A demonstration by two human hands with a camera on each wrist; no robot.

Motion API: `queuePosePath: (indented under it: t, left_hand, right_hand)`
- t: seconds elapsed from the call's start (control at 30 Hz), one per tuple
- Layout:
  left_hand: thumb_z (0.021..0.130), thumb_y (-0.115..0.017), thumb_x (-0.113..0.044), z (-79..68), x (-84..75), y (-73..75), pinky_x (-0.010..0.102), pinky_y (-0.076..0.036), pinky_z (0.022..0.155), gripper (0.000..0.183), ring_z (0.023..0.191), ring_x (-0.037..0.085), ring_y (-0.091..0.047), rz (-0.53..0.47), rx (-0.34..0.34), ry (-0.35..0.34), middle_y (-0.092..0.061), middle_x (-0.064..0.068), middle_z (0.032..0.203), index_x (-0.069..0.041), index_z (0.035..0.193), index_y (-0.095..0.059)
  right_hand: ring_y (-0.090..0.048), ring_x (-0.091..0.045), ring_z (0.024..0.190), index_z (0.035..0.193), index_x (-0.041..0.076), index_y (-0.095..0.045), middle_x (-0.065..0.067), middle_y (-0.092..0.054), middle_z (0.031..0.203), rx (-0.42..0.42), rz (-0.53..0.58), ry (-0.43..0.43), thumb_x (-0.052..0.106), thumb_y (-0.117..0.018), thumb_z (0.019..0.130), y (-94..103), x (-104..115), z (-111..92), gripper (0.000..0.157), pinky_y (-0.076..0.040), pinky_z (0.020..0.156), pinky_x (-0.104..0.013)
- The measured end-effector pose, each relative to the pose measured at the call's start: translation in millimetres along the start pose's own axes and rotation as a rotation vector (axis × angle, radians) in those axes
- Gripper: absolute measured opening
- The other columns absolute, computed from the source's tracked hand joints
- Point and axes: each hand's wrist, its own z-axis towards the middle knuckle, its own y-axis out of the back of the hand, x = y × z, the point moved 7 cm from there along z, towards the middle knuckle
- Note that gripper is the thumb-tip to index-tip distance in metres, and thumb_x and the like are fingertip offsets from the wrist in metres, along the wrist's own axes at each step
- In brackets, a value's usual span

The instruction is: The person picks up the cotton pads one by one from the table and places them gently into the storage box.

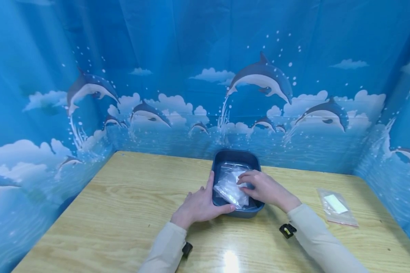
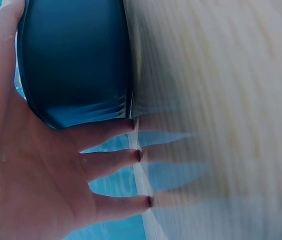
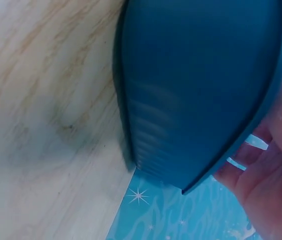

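Observation:
A dark blue plastic bin [image 1: 237, 213] stands on the table in the head view, with several clear plastic bags [image 1: 230, 189] piled inside. My left hand [image 1: 199, 204] lies against the bin's near left corner, its thumb over the front rim. In the left wrist view the fingers [image 2: 112, 206] of that hand are straight and spread, their tips at the tabletop. My right hand [image 1: 264, 188] reaches over the bin's right rim and pinches a clear bag with a white piece in it. The bin wall [image 3: 201, 100] hides those fingertips in the right wrist view.
Toward the table's right side lies a clear zip bag [image 1: 351, 218] with a pale slip [image 1: 336, 204] inside. The wood-grain table [image 1: 123, 212] meets a blue dolphin-print curtain [image 1: 177, 76] behind the bin, with more curtain at both sides.

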Motion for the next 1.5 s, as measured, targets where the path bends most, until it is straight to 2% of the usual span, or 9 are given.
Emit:
queuePosePath:
  t: [0.43,0.57,0.8,0.97,1.5]
  left_hand:
    - [0.076,-0.055,-0.091,-0.6,-0.3,0.3,0.072,-0.029,0.117,0.13,0.141,0.041,-0.051,-0.01,-0.004,-0.01,-0.053,0.026,0.15,-0.022,0.166,0.01]
    - [0.077,-0.055,-0.09,-0.8,0.2,0.1,0.072,-0.03,0.117,0.129,0.14,0.042,-0.052,-0.015,-0.005,-0.011,-0.054,0.027,0.149,-0.022,0.166,0.009]
    - [0.076,-0.056,-0.09,1.1,0.5,0.0,0.071,-0.029,0.118,0.129,0.14,0.042,-0.052,-0.017,-0.009,-0.01,-0.053,0.027,0.15,-0.023,0.166,0.01]
    - [0.076,-0.057,-0.089,1.5,-0.1,-0.1,0.071,-0.029,0.118,0.129,0.139,0.042,-0.053,-0.022,-0.013,-0.013,-0.053,0.028,0.149,-0.023,0.166,0.009]
    - [0.076,-0.057,-0.09,-1.0,0.6,0.1,0.071,-0.028,0.119,0.129,0.142,0.041,-0.05,-0.025,-0.008,-0.009,-0.054,0.027,0.149,-0.024,0.166,0.009]
  right_hand:
    - [-0.065,-0.034,0.124,0.131,0.013,-0.071,-0.013,-0.068,0.135,-0.117,0.006,-0.075,0.029,-0.072,0.097,18.7,-3,-27,0.038,-0.056,0.1,-0.054]
    - [-0.06,-0.04,0.13,0.139,0.014,-0.065,-0.017,-0.062,0.143,-0.134,-0.052,-0.101,0.035,-0.072,0.096,22.2,-6,-35,0.049,-0.052,0.103,-0.061]
    - [-0.042,-0.05,0.144,0.155,0.017,-0.046,-0.021,-0.041,0.161,-0.097,-0.186,-0.215,0.053,-0.067,0.096,27.6,-14,-49,0.073,-0.04,0.109,-0.072]
    - [-0.03,-0.054,0.149,0.16,0.022,-0.037,-0.02,-0.032,0.166,-0.054,-0.227,-0.324,0.064,-0.059,0.096,29.8,-20,-62,0.08,-0.029,0.111,-0.079]
    - [-0.033,-0.061,0.144,0.162,0.025,-0.033,-0.023,-0.033,0.165,-0.043,-0.316,-0.417,0.071,-0.058,0.092,31.7,-38,-106,0.088,-0.027,0.106,-0.084]
